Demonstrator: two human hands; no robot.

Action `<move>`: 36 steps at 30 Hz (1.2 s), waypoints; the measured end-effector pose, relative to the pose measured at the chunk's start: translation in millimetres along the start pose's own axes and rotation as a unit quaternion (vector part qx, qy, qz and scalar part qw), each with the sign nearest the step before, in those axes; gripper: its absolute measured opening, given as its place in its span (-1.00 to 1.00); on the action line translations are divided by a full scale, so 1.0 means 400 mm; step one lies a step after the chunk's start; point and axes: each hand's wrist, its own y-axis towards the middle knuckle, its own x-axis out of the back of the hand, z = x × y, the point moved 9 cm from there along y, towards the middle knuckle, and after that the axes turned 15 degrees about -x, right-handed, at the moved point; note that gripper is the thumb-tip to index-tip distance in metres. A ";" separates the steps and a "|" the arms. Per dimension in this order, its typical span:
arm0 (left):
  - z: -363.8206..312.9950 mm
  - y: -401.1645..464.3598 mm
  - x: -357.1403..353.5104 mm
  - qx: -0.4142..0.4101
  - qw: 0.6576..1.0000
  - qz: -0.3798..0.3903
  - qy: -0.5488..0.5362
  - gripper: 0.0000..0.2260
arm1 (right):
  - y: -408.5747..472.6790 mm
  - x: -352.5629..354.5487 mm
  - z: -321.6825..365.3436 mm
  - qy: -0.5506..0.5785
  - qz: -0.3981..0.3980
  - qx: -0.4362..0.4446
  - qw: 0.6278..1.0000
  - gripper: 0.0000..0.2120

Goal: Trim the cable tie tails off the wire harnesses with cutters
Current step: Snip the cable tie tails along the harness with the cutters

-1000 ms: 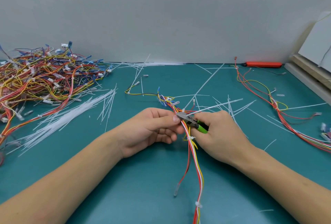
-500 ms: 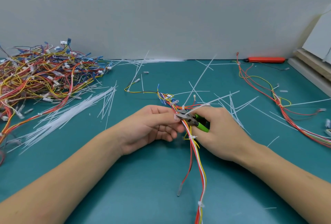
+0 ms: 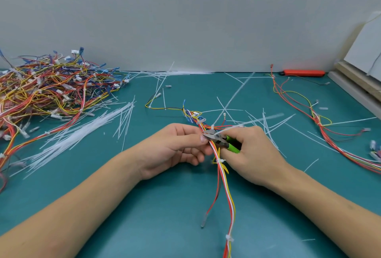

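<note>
- Harness of red, white, yellow and orange wires [image 3: 223, 177] lies along the teal work mat [image 3: 165, 216], running from the near edge up between both hands; white cable ties bind it at intervals.
- Left hand [image 3: 177, 150] pinches the bundle between thumb and curled fingers, just beside the cutter head.
- Right hand [image 3: 252, 154] grips the green-handled metal cutters [image 3: 221, 140], fingers wrapped round the handles; the steel head meets the bundle at a tie.
- Long white cable tie tail [image 3: 257, 119] projects from that tie toward the right, blurred.
- Tangled pile of multicoloured wire harnesses [image 3: 47, 90] sits far left, with loose white tie strips [image 3: 82, 132] beside it.
</note>
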 end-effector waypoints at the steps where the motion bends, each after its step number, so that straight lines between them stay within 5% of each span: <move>1: 0.001 0.000 0.001 0.000 1.000 -0.003 0.002 -0.89 | -0.001 0.001 0.006 0.012 0.003 0.008 1.000 -0.88; 19: 0.016 0.010 0.014 -0.012 1.000 -0.010 -0.005 -0.85 | 0.017 -0.008 -0.022 0.007 0.005 -0.024 1.000 -0.95; 26: 0.016 0.009 0.016 -0.009 1.000 -0.016 -0.009 -0.84 | 0.019 -0.005 -0.020 -0.045 0.003 -0.037 0.998 -0.77; 36: 0.007 0.003 0.010 -0.003 1.000 -0.023 -0.017 -0.90 | 0.015 0.002 -0.023 -0.039 -0.010 -0.053 0.998 -0.78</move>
